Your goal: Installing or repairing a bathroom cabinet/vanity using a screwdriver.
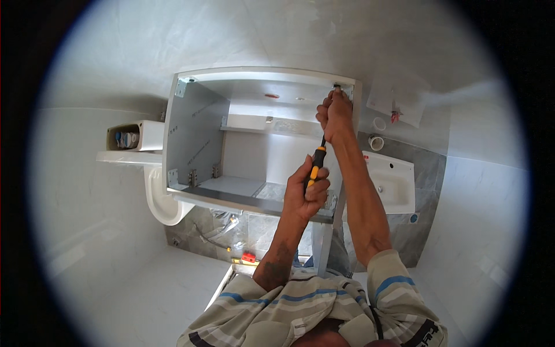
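A grey and white vanity cabinet [196, 133] stands in front of me with its open side toward me. My left hand [300, 199], by its lower right part, is wrapped round a screwdriver [314, 173] with a black and yellow handle. The dark shaft points up toward my right wrist, which hides its tip. High in the cabinet's right corner, my right hand [340, 113] is closed, with its fingertips at a small dark part beside a metal bracket. What it pinches is too small to make out. Another metal bracket [181, 88] sits in the upper left corner.
A white toilet [167, 211] and its cistern [151, 136] stand left of the cabinet. On the right are a white washbasin [399, 188] and a short pipe end [376, 143]. A hose [209, 239] and a red object [248, 257] lie below on the grey tiles.
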The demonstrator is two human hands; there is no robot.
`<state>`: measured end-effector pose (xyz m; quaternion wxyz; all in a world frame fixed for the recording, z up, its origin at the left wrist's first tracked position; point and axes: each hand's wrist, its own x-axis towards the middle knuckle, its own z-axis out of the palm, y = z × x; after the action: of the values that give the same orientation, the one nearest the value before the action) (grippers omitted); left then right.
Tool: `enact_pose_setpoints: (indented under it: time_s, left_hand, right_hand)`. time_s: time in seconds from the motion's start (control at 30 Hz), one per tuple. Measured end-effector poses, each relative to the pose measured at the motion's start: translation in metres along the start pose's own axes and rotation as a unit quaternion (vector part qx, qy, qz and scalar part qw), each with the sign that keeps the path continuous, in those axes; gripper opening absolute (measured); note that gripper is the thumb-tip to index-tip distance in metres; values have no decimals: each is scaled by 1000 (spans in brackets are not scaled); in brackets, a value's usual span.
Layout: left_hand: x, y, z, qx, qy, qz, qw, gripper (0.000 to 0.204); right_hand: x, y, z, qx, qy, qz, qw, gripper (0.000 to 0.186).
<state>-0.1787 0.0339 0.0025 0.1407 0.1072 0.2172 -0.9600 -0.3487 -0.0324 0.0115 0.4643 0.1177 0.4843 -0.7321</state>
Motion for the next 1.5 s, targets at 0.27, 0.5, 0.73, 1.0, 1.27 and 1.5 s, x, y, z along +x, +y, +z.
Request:
enact_pose_setpoints:
  time_s: [0.27,0.5,0.73,1.0,1.27,1.5]
  left_hand:
    - [11,-40,-6,861,226,414,189,42]
    - [9,-41,23,862,239,363,262,38]
    - [10,-49,13,851,249,378,266,37]
    - [-55,-68,17,837,274,327,342,38]
    - [-194,61,46,686,328,433,484,27]
    - [-194,152,74,719,286,440,456,38]
  right_hand:
    - [-13,9,0,-65,-1,-24,998,27]
    - [-38,0,-37,-350,-80,-127,925,36]
    - [-147,60,-124,-525,9,-395,754,77]
    - [-121,50,-127,-435,-56,-380,814,82]
    - [-189,96,-50,-611,-64,-445,652,57]
    - [-113,191,132,-400,-203,-351,822,28]
